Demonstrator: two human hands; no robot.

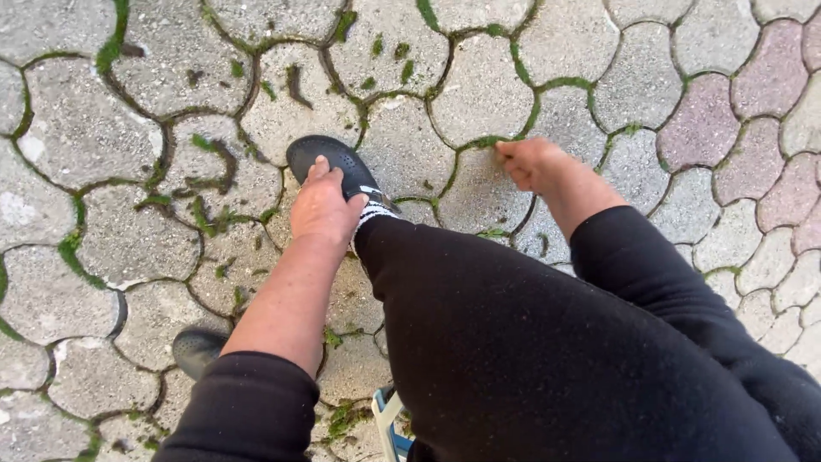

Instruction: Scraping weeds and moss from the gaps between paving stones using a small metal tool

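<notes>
the right hand (pixel 532 162) is down at a joint between paving stones (pixel 479 90), its fingers curled and pressed together on a thin strip of moss (pixel 489 142) growing in the seam. the likely trouble, as i judge it, is that the moss tears off at the surface and leaves its roots in the joint, because the fingertips can only nip the top of it; the gritty stone edges could also scrape the fingertips. whether any moss is actually held inside that grip i cannot tell, since the fingers hide it.

the left hand (pixel 323 205) rests on the black shoe (pixel 336 162) of the forward foot, fingers loosely spread and lying flat over its heel end, thumb toward the white sock (pixel 373 212). it grips nothing; it only leans there. with the body bent this far over the black trouser leg (pixel 530 342), a slip of that propping hand could tip the balance forward onto the stones.

more moss fills the seams to the left, near the shoe, and a second shoe (pixel 197 349) shows at the lower left. a pale blue and white frame (pixel 389 423) pokes out at the bottom edge, too little of it visible to name.
</notes>
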